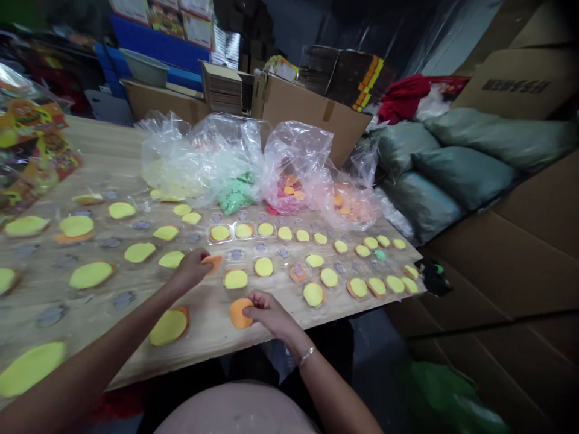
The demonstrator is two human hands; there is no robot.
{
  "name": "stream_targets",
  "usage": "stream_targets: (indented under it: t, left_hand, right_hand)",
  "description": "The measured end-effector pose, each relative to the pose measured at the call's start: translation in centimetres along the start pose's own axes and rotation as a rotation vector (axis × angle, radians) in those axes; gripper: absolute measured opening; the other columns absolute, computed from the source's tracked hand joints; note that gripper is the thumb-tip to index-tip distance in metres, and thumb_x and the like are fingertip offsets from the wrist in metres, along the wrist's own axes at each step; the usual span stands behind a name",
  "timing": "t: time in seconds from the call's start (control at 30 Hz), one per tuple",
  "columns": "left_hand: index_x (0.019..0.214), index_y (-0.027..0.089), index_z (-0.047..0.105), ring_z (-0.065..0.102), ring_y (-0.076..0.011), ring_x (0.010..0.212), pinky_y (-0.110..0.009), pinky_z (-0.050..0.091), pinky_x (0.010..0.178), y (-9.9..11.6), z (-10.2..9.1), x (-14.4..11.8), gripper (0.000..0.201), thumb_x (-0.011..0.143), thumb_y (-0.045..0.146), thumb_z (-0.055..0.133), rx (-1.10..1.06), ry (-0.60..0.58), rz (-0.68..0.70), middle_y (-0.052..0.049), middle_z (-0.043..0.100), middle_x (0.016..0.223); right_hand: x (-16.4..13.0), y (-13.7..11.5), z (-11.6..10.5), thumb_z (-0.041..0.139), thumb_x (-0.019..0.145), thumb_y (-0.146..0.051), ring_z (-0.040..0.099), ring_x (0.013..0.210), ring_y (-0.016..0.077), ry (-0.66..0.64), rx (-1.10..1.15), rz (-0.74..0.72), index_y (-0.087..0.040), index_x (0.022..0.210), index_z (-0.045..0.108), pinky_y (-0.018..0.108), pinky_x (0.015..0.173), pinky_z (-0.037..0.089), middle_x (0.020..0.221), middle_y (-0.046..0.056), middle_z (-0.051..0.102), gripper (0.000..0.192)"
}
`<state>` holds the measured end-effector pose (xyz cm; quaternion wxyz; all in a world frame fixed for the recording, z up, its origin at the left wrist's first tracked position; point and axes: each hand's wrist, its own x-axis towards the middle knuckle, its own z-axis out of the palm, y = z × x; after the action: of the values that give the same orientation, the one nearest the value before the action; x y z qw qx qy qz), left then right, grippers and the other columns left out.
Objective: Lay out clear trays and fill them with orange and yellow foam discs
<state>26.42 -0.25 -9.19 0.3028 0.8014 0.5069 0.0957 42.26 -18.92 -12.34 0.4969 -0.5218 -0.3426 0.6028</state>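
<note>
My left hand [193, 269] is closed on a thin orange piece [212, 263], held over the table among the clear plastic trays. A flat, round orange disc [239, 313] is pinched between the thumb and fingers of my right hand [266, 312], close to the table's front edge. Between and beyond my hands are yellow discs, such as one yellow disc [236, 279] in a clear tray and another yellow disc [263, 267] farther right. A tray [297, 272] with an orange piece and a grey round part lies right of my right hand.
Clear bags with yellow, green bits [236, 191], pink and orange pieces [344, 205] stand along the table's [199, 337] back. Printed packages [36, 150] lie far left. Cardboard boxes [307, 108] rise behind; grey-green sacks [465, 172] and cartons [520, 241] are at right.
</note>
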Motion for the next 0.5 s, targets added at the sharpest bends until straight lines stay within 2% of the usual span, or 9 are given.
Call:
stream_targets:
  t: [0.07,0.13,0.2,0.23,0.3,0.37,0.43,0.5]
  left_hand:
    - [0.108,0.015,0.057,0.067,-0.0226,0.088,-0.031,0.053,0.073,0.4,0.1,-3.0,0.036,0.078,0.034,0.053,-0.34,-0.066,-0.038,-0.008,0.07,0.1]
    - [0.111,0.017,0.058,0.067,-0.0231,0.093,-0.034,0.054,0.079,0.7,0.8,-5.9,0.04,0.08,0.041,0.056,-0.714,-0.198,-0.105,-0.009,0.07,0.107]
    - [0.106,0.019,0.063,0.067,-0.0245,0.096,-0.038,0.054,0.081,0.8,1.7,-8.1,0.039,0.082,0.048,0.054,-0.951,-0.289,-0.169,-0.01,0.071,0.11]
    - [0.105,0.02,0.065,0.066,-0.0248,0.097,-0.039,0.054,0.082,0.7,2.2,-8.8,0.039,0.083,0.051,0.054,-1.016,-0.297,-0.185,-0.01,0.071,0.111]
    - [0.104,0.021,0.068,0.066,-0.0249,0.098,-0.037,0.054,0.082,0.6,2.8,-9.6,0.039,0.081,0.052,0.06,-1.066,-0.281,-0.195,-0.009,0.071,0.111]
    - [0.101,0.02,0.07,0.066,-0.0242,0.096,-0.031,0.053,0.077,0.7,2.8,-9.6,0.039,0.074,0.049,0.072,-1.024,-0.277,-0.207,-0.008,0.073,0.106]
    - [0.097,0.019,0.071,0.066,-0.0236,0.09,-0.028,0.052,0.069,1.0,2.2,-8.6,0.04,0.068,0.045,0.078,-0.955,-0.256,-0.257,-0.007,0.074,0.099]
    - [0.094,0.018,0.072,0.066,-0.0236,0.088,-0.027,0.052,0.066,1.4,1.4,-6.6,0.039,0.065,0.043,0.08,-0.926,-0.196,-0.299,-0.008,0.074,0.096]
  right_hand:
    - [1.2,-1.0,1.4,0.073,0.07,-0.034,0.057,0.069,0.0118,-0.016,0.029,-0.079,-0.02,0.087,0.061,0.023,0.064,0.046,0.078,-0.003,0.063,0.025]
    - [2.2,-1.6,2.7,0.068,0.076,-0.031,0.059,0.073,0.0132,0.005,-0.029,-0.155,-0.021,0.089,0.06,0.025,0.067,0.048,0.081,-0.002,0.063,0.019]
    - [2.8,-1.8,3.7,0.063,0.079,-0.024,0.06,0.079,0.0149,0.087,-0.221,-0.271,-0.021,0.093,0.059,0.028,0.073,0.05,0.086,-0.001,0.063,0.015]
    - [2.9,-1.7,4.1,0.062,0.079,-0.021,0.06,0.084,0.0163,0.147,-0.351,-0.348,-0.021,0.096,0.06,0.03,0.078,0.05,0.091,0.001,0.063,0.018]
    - [2.5,-1.3,4.3,0.065,0.078,-0.019,0.06,0.092,0.0187,0.274,-0.582,-0.494,-0.02,0.104,0.06,0.033,0.083,0.05,0.1,0.004,0.062,0.027]
    - [1.7,-0.8,3.6,0.066,0.079,-0.021,0.06,0.087,0.0177,0.358,-0.672,-0.577,-0.02,0.109,0.058,0.031,0.078,0.052,0.102,0.005,0.06,0.031]
    - [0.4,-0.1,2.0,0.06,0.085,-0.021,0.058,0.075,0.0145,0.403,-0.666,-0.619,-0.019,0.108,0.058,0.027,0.067,0.051,0.099,0.005,0.059,0.024]
    - [-1.2,0.9,-0.3,0.051,0.09,-0.018,0.058,0.073,0.0142,0.452,-0.7,-0.678,-0.019,0.104,0.058,0.025,0.064,0.049,0.094,0.005,0.059,0.015]
